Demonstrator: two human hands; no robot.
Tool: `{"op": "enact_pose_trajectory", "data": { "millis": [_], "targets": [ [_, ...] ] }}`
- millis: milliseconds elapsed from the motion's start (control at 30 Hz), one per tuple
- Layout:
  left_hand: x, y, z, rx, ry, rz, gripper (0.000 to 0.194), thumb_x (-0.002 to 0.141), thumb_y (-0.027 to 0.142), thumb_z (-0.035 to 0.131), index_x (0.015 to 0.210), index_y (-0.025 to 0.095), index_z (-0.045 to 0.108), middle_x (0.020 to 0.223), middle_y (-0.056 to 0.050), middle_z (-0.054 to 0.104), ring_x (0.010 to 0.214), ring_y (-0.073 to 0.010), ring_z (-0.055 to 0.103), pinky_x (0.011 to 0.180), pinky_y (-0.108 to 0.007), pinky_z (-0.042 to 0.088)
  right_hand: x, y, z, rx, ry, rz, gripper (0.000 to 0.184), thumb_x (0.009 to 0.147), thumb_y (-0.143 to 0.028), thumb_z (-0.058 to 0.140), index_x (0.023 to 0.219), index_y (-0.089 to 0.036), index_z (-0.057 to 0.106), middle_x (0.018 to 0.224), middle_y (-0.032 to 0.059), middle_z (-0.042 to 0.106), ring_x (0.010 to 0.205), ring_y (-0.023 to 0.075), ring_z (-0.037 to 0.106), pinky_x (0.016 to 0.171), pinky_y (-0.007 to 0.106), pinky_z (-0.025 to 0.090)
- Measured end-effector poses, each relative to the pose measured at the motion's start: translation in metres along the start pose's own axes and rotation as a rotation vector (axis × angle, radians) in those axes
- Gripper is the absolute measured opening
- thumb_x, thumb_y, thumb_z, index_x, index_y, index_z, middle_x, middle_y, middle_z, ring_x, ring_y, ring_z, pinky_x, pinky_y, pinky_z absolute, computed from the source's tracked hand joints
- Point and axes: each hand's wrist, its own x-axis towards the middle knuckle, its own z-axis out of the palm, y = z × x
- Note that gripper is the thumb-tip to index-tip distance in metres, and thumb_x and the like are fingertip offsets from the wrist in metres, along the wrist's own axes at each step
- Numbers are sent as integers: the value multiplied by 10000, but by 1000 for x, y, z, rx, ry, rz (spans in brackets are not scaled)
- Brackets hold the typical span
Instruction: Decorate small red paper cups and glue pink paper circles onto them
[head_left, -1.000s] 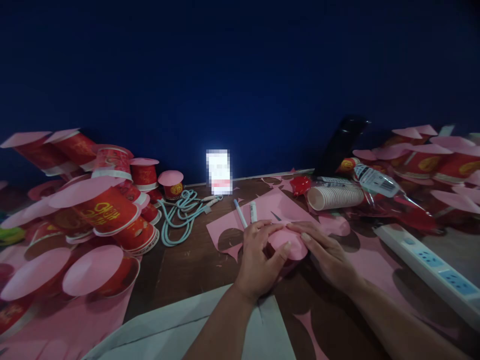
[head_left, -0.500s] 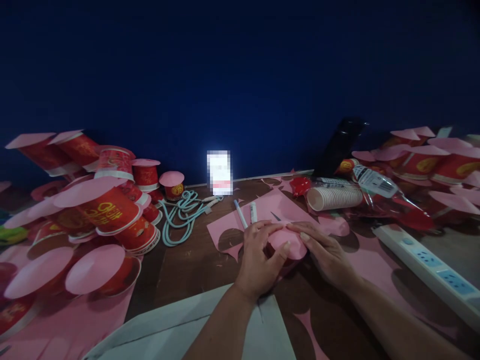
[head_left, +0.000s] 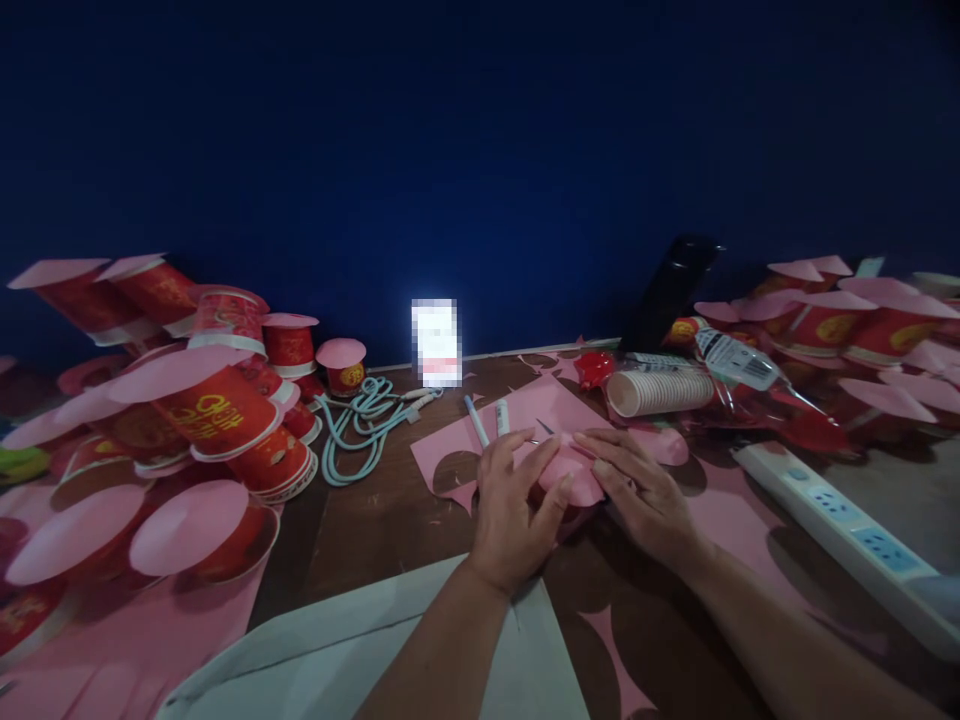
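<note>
Between my hands is a pink paper disc [head_left: 571, 482] on top of a red paper cup, of which only a dark red bit shows below the disc. My left hand [head_left: 516, 500] wraps its near-left side, thumb along the disc's edge and fingers at the far side. My right hand [head_left: 646, 500] presses its fingers together on the disc's right edge. The disc looks bent or creased under them. Just beyond the fingers lie a pen [head_left: 475, 420], a small white tube [head_left: 502, 415] and a dark pointed tip, perhaps of scissors, on a cut pink sheet [head_left: 431, 455].
Many red cups with pink discs [head_left: 217, 420] are heaped at left, more [head_left: 829, 330] at right. A coiled light-blue cable [head_left: 352, 450], a lit screen [head_left: 436, 342], a stack of paper cups [head_left: 660, 392], a black bottle [head_left: 671, 290], and a power strip [head_left: 840, 520] surround the work area.
My fingers have shifted slightly on the disc, its right edge now bent under my right fingers. My left thumb has slid a little toward me. The view has turned slightly right.
</note>
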Motion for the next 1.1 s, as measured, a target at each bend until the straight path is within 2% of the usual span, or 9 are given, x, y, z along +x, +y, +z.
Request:
{"op": "enact_pose_trajectory", "data": {
  "millis": [100, 267, 600, 967, 1033, 1100],
  "targets": [
    [-2, 1, -2, 149, 10, 65, 452, 907, 366, 488, 1344, 252, 500, 1412, -89, 456, 1313, -263, 365, 1095, -491, 286, -1, -1, 1, -75, 14, -71, 383, 939, -289, 485, 1317, -321, 537, 1300, 58, 540, 1228, 227, 480, 1050, 424, 395],
    [-1, 7, -4, 296, -8, 86, 472, 913, 336, 452, 1376, 245, 465, 1454, -82, 434, 1351, -300, 312, 1106, -548, 236, -1, -3, 3, -208, -5, -128, 418, 947, -284, 459, 1362, -331, 481, 1373, 48, 496, 1284, 240, 424, 1091, 472, 330],
    [0, 11, -5, 261, -54, 50, 483, 908, 313, 450, 1386, 249, 461, 1446, -53, 462, 1358, -299, 313, 1130, -545, 183, -2, -7, 4, -221, -20, -97, 405, 957, -300, 434, 1357, -333, 490, 1363, 37, 520, 1267, 245, 444, 1079, 476, 338],
    [1, 10, -3, 226, -32, 53, 426, 912, 315, 447, 1324, 235, 522, 1420, -74, 486, 1344, -294, 342, 1127, -540, 190, -3, -7, 5, -203, -27, -60, 383, 958, -319, 440, 1333, -319, 515, 1340, 40, 539, 1260, 232, 451, 1082, 458, 341],
    [0, 7, -2, 209, -22, 50, 454, 916, 349, 446, 1350, 224, 487, 1436, -89, 462, 1352, -292, 330, 1125, -530, 202, -3, -7, 4, -188, -20, -55, 392, 964, -344, 420, 1346, -320, 500, 1355, 44, 530, 1270, 237, 446, 1088, 467, 336],
    [-1, 4, -2, 157, 6, 34, 575, 900, 418, 475, 1419, 189, 377, 1457, -131, 419, 1364, -294, 312, 1122, -518, 219, -4, -7, 3, -145, 4, -59, 435, 968, -377, 396, 1397, -317, 433, 1389, 53, 503, 1295, 246, 429, 1098, 481, 324]
  ]
}}
